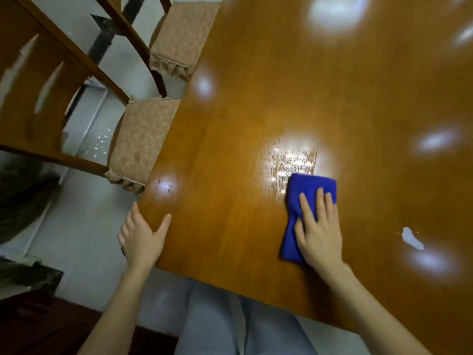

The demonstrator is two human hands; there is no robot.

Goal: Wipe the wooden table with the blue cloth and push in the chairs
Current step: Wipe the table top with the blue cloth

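Observation:
The glossy wooden table [281,85] fills the right and middle of the view. My right hand [320,231] presses flat on the folded blue cloth [308,188], which lies on the tabletop near the front edge. Just beyond the cloth there are wet streaks on the wood. My left hand [142,235] grips the table's near left corner, thumb on top and fingers over the edge. Two wooden chairs with tan cushions stand along the left side: the nearer chair [143,139] and the farther chair [181,37], both seats partly tucked under the table.
A small white chip or scrap [412,238] lies on the tabletop at the right. Pale tiled floor [84,226] runs left of the table. A dark red piece of furniture [38,326] sits at the lower left. My legs are below the front edge.

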